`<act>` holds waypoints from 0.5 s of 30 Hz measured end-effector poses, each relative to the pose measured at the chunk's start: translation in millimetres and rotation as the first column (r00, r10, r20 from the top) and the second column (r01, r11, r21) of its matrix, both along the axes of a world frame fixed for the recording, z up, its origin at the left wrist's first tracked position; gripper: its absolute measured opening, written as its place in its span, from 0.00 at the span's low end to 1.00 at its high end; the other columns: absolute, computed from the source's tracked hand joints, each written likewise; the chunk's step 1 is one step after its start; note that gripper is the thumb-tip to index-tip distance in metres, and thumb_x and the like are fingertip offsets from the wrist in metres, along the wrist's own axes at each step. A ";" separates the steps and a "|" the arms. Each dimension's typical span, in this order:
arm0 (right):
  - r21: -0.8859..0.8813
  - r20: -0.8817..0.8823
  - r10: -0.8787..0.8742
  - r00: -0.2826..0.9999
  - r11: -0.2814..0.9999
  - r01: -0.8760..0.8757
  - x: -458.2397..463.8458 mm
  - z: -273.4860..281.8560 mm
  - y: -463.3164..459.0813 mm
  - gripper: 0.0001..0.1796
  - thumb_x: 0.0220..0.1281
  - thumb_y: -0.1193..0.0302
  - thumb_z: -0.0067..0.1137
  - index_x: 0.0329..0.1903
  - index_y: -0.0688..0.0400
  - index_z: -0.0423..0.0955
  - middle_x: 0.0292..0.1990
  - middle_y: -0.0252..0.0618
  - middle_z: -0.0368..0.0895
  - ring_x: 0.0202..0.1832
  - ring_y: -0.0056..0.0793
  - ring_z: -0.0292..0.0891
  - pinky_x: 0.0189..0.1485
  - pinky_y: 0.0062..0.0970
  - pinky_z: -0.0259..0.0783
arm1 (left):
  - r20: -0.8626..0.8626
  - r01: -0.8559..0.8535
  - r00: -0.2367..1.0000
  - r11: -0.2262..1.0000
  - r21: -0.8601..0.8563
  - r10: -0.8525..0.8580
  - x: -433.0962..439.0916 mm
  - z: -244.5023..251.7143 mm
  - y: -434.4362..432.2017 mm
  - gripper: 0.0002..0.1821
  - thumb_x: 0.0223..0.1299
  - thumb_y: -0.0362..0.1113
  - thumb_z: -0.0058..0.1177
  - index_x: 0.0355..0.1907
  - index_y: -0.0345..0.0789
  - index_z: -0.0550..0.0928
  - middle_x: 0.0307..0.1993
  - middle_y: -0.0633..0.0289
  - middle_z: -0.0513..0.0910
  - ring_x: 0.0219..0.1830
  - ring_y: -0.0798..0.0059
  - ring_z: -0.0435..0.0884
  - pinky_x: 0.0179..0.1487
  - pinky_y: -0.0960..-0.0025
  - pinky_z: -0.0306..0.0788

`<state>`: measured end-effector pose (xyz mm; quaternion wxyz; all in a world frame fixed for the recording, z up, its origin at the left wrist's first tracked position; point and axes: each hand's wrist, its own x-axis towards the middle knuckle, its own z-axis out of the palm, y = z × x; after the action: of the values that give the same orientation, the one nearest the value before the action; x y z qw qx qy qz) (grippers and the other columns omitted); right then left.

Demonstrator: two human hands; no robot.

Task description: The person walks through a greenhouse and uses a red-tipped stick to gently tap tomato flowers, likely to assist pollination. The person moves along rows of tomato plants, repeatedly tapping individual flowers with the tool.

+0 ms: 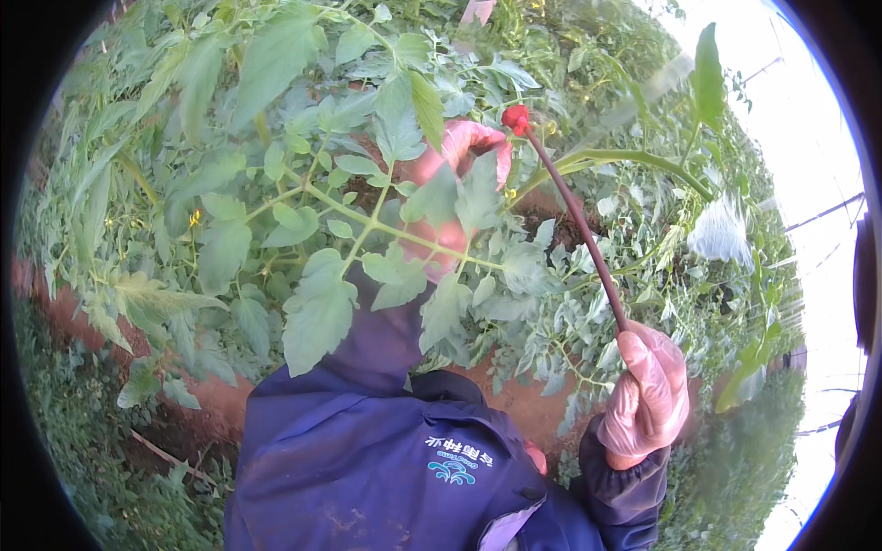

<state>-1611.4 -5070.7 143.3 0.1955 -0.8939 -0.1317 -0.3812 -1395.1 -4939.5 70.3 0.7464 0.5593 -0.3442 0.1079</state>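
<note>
My right hand (648,392), in a thin translucent glove, holds a slim dark-red rod (577,213) by its lower end. A bright red, bulb-like tip (515,119) tops the rod, just beyond my left fingers. My left hand (458,162) reaches in among tomato plants, its fingers curled downward beside a small yellow flower (510,193). Leaves cover much of that hand and wrist, so whether it grips anything is hidden. In front of the left forearm crosses a leafy tomato stalk (372,224). A thick green stem (620,157) arches behind the rod.
Dense tomato foliage (186,172) surrounds both hands, with further yellow flowers (195,217) at left. Reddish-brown soil (527,399) shows between the rows. A blurred clear strip (641,96) slants across the upper right. Bright greenhouse covering (820,138) with thin wires lies along the right side.
</note>
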 end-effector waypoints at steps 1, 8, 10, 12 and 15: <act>-0.015 0.006 -0.011 1.000 1.000 0.011 0.1 0.4 0.8 0.13 0.61 0.80 0.50 0.47 0.60 0.77 0.37 0.48 0.80 0.39 0.37 0.77 0.43 0.29 0.72 | -0.020 0.010 1.000 1.000 -0.014 -0.011 7.2 -6.2 -1.1 0.08 0.52 0.33 0.56 0.34 0.36 0.76 0.23 0.71 0.74 0.25 0.86 0.70 0.34 0.78 0.66; 0.032 0.056 -0.082 0.995 0.996 0.080 -14.4 -0.7 -4.0 0.20 0.55 0.83 0.54 0.51 0.55 0.76 0.40 0.46 0.80 0.34 0.38 0.76 0.40 0.32 0.71 | -0.403 0.090 0.904 0.985 -0.150 -0.144 -2.0 0.8 -3.9 0.10 0.58 0.38 0.52 0.39 0.36 0.74 0.29 0.68 0.75 0.29 0.83 0.71 0.36 0.77 0.67; 0.059 0.040 -0.032 0.999 0.998 0.029 -9.6 -4.3 -6.9 0.22 0.53 0.84 0.53 0.52 0.56 0.76 0.41 0.48 0.80 0.36 0.38 0.75 0.41 0.32 0.70 | -0.496 0.159 0.842 0.976 -0.147 -0.212 -0.6 4.3 3.2 0.14 0.62 0.33 0.48 0.48 0.30 0.71 0.35 0.63 0.76 0.34 0.80 0.73 0.40 0.75 0.68; 0.057 0.031 -0.034 0.999 0.998 0.032 -4.7 -8.4 -4.0 0.22 0.52 0.85 0.53 0.52 0.57 0.76 0.41 0.49 0.80 0.36 0.38 0.75 0.40 0.31 0.70 | -0.406 0.174 0.882 0.966 -0.193 -0.240 5.7 -5.8 5.2 0.15 0.64 0.32 0.46 0.51 0.29 0.70 0.38 0.60 0.76 0.37 0.78 0.74 0.43 0.75 0.69; 0.071 0.038 -0.040 0.998 0.997 0.037 1.8 -6.8 4.8 0.15 0.55 0.84 0.53 0.47 0.64 0.76 0.39 0.50 0.79 0.39 0.36 0.77 0.43 0.28 0.72 | -0.116 0.177 0.969 0.939 -0.296 -0.219 20.5 -30.8 3.8 0.14 0.64 0.33 0.46 0.50 0.29 0.71 0.42 0.59 0.77 0.41 0.77 0.75 0.48 0.74 0.69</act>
<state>-1609.7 -5065.8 136.5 0.2169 -0.8811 -0.1049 -0.4069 -1374.5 -4935.7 39.5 0.8491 0.4155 -0.3238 0.0386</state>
